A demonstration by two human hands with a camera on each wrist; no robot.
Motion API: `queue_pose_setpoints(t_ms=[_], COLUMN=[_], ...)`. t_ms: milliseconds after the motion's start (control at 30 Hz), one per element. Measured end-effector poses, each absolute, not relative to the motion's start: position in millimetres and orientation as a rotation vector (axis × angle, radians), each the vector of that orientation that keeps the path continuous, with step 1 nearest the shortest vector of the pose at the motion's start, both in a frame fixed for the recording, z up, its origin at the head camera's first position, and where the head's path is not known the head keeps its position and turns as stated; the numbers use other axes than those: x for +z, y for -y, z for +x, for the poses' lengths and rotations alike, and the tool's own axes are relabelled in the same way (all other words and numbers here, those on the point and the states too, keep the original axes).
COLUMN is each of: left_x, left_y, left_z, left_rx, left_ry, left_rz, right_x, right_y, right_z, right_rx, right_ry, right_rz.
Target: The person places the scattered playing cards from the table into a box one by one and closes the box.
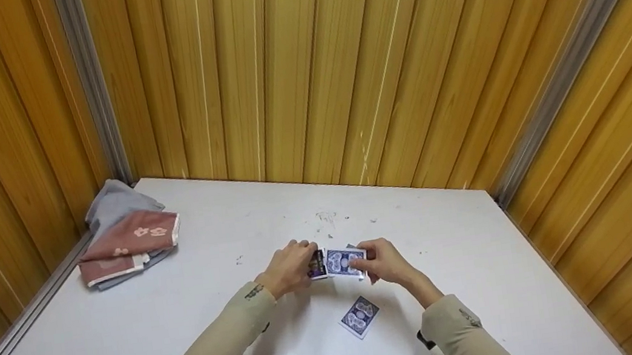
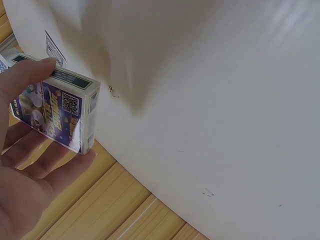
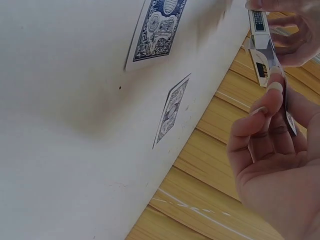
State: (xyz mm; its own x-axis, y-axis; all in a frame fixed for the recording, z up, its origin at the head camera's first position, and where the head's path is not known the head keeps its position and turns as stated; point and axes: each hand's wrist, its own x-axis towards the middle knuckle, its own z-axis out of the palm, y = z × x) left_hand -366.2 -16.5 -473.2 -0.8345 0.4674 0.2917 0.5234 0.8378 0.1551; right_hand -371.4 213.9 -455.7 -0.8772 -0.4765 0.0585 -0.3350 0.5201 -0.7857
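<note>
My left hand (image 1: 291, 266) grips a playing-card box (image 2: 47, 112), thumb on one narrow side and fingers below. A purple printed face with a QR code shows in the left wrist view. At the box's right end, my right hand (image 1: 385, 261) pinches blue-and-white patterned playing cards (image 1: 340, 261) between thumb and fingers. In the right wrist view the cards meet the box's open end, where a flap (image 3: 261, 67) stands out. Both hands are raised over the white table (image 1: 225, 226). One blue-backed card (image 1: 360, 317) lies on the table nearer the body.
Another patterned card (image 3: 172, 110) lies farther off on the table in the right wrist view. Folded grey and pink cloths (image 1: 131, 235) lie at the table's far left corner. Wood-patterned panels (image 1: 290, 71) stand around the back and sides.
</note>
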Motion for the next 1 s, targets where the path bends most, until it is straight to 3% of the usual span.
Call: queue_pose_setpoints(t_ms=[367, 633, 1000], left_x=[-469, -462, -460], left_y=[8, 11, 7], left_z=[-366, -367, -367], left_rx=[-0.201, -0.216, -0.275], left_ry=[2.749, 2.768, 2.818], left_rz=[-0.791, -0.737, -0.716], right_x=[-451, -445, -448], right_y=[-208, -208, -202], right_z=[-377, -377, -378], right_rx=[-1.23, -1.359, -1.45], right_ry=[-2.631, -2.685, -2.755], right_rz=[-0.69, -0.518, -0.572])
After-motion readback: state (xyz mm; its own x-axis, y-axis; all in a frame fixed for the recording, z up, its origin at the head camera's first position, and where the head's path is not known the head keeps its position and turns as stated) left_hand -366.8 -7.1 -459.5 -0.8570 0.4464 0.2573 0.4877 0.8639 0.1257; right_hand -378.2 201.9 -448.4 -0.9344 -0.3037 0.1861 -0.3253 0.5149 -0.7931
